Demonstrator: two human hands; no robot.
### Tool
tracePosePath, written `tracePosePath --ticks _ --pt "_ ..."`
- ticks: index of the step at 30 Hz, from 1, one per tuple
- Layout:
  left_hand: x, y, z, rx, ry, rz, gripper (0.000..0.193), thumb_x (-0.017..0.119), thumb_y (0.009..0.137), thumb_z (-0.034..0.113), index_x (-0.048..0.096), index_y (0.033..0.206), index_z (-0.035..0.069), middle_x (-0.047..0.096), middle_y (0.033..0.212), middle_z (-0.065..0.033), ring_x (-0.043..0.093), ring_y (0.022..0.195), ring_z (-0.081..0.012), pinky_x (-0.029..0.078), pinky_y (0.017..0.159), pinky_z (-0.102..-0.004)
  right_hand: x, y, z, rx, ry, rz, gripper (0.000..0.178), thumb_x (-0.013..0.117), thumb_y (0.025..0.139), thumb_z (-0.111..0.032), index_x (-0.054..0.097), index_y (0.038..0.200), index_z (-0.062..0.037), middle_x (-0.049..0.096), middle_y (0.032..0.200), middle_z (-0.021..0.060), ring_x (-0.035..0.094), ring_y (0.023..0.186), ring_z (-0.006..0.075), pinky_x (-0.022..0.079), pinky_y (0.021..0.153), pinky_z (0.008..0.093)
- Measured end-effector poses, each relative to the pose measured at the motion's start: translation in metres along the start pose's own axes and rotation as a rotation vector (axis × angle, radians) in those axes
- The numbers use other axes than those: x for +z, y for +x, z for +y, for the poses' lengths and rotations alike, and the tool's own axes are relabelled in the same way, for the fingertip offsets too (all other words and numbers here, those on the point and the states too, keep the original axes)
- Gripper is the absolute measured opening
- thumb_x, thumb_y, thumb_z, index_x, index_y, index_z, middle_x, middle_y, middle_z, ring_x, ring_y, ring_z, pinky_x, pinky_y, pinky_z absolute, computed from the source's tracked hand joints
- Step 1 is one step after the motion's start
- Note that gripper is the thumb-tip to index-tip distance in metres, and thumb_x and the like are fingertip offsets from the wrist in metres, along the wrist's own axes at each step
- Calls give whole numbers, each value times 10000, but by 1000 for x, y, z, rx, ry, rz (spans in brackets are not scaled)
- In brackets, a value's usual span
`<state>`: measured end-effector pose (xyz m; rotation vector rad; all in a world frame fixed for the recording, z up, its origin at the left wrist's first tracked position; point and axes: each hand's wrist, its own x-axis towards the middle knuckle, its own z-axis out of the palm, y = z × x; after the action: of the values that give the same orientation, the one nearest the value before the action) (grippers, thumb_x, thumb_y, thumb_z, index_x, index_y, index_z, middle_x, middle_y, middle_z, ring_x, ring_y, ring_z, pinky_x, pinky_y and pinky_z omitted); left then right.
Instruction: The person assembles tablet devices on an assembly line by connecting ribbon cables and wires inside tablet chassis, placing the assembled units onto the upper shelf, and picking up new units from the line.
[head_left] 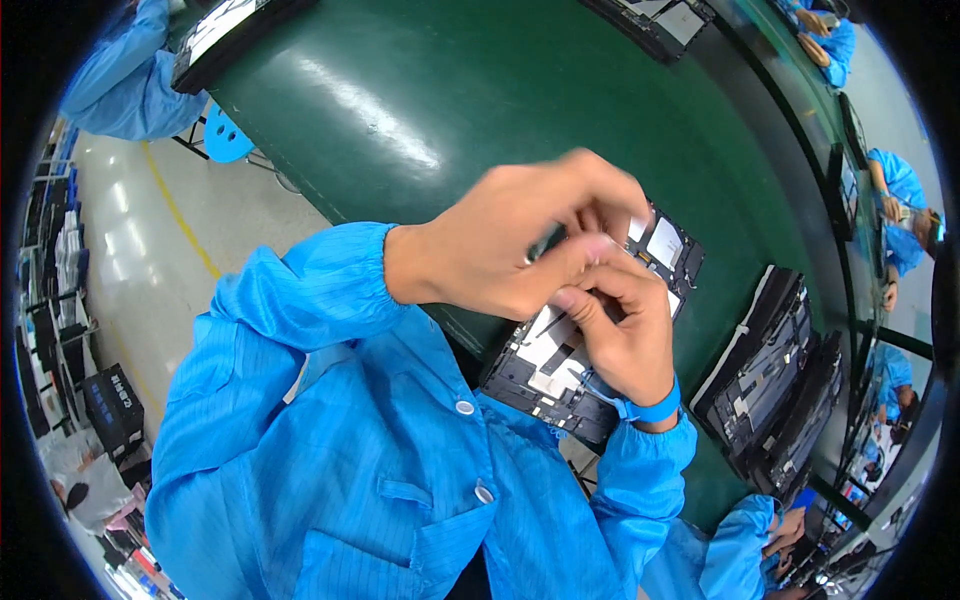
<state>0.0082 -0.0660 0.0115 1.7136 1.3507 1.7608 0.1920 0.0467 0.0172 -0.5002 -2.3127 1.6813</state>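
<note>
Both your left hand [510,240] and right hand [625,335] pinch together something too small to tell, directly above the opened tablet chassis [570,360].

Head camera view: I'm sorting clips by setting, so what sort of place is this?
Most likely an electronics assembly line. Both hands, left and right, work over an opened flat device on a long green workbench; more such devices wait alongside, and other people in blue smocks sit along it.

Head cam, fisheye, looks down (tilted) close over hands [560,280], green bench [450,110] beyond
</note>
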Motion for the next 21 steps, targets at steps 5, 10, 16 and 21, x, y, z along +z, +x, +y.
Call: tracePosePath --ticks 5,10,16,21 --pt "-42 -39 -13 542 379 -326 164 681 973 56 774 1066 -41 751 991 -158 726 818 -244 583 650 -305 -3 -2 6 -49 -157 57 55 799 938 -26 834 948 15 741 902 114 708 755 215 526 665 335" --pt "-36 -45 -25 696 405 -578 205 698 930 136 785 962 -47 737 966 -149 723 818 -244 606 658 -311 2 1 9 -39 -191 133 54 790 937 -21 838 933 3 713 864 113 694 730 230 515 651 346" --pt "-31 -44 -36 709 341 -536 198 745 845 133 759 955 -32 697 972 -125 701 841 -225 624 675 -318 3 2 13 -24 -149 150 66 783 941 -33 842 935 -4 699 845 108 680 711 232 501 639 353" --pt "-31 -44 -36 676 327 -527 189 751 829 114 753 946 -34 697 966 -121 701 838 -227 629 674 -326 2 4 13 -4 -135 129 67 791 937 -39 845 939 0 700 838 112 680 703 231 492 624 353"
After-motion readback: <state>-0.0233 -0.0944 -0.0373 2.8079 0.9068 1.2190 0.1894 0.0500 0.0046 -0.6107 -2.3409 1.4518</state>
